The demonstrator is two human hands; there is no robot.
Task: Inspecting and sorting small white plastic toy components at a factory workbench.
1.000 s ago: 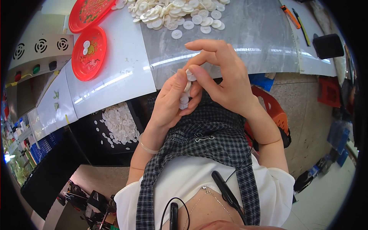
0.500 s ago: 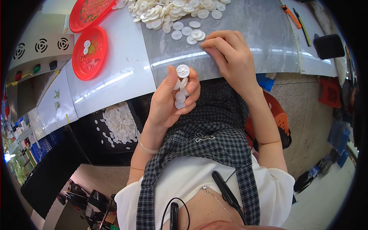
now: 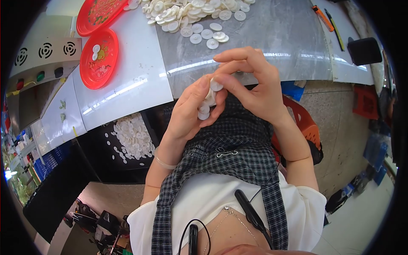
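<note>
Many wht discs (image 3: 193, 12) on grey tbl (image 3: 289, 38) (red plates (image 3: 108, 42) L), flr (image 3: 333, 119) R.

Grey sheeting (image 3: 289, 34) covers the middle of the desk (image 3: 140, 51), whose left part is glossy white, and a bright streak of reflected light (image 3: 306, 56) runs along its near edge. Beyond the left edge stands a pale metal housing (image 3: 57, 63) with round vents and coloured buttons, while a small bright light (image 3: 9, 174) glows farther out. Past the near right corner, an orange plastic chair (image 3: 312, 134) stands on a speckled beige floor (image 3: 335, 114), with blue containers (image 3: 376, 151) farther right.
</note>
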